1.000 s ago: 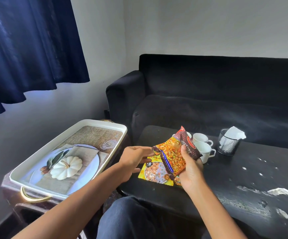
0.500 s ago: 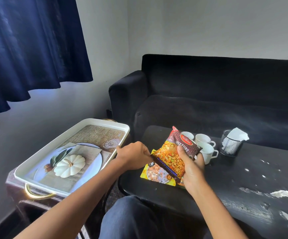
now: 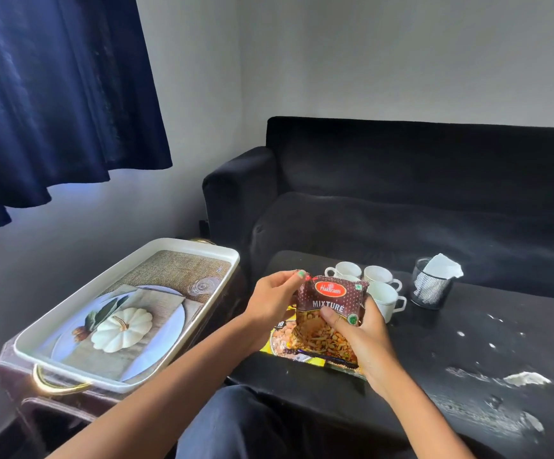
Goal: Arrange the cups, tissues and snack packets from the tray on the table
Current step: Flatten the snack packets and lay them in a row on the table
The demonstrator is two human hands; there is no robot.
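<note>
Both hands hold a maroon and orange "Mixture" snack packet [image 3: 332, 301] upright over the black table [image 3: 467, 369]. My left hand [image 3: 274, 299] pinches its top left corner. My right hand [image 3: 358, 329] grips its lower right side, thumb across the front. Under it a yellow snack packet [image 3: 280, 339] lies flat on the table, mostly hidden. Three white cups [image 3: 380, 276] stand close together just behind the packets. A black mesh holder with white tissues [image 3: 433, 286] stands to the right of the cups. The white tray [image 3: 70, 313] with a pumpkin picture sits at the left, holding nothing.
The tray rests on a dark side stand [image 3: 37, 399] left of the table. A black sofa [image 3: 418, 193] runs behind the table. White scuffs [image 3: 527, 379] mark the table's right part. A blue curtain [image 3: 53, 94] hangs at upper left. My knee [image 3: 235, 422] is below the table edge.
The Mixture packet has turned from tilted to upright, its front facing me. My left hand came up and took its top left corner. The view shifted slightly left.
</note>
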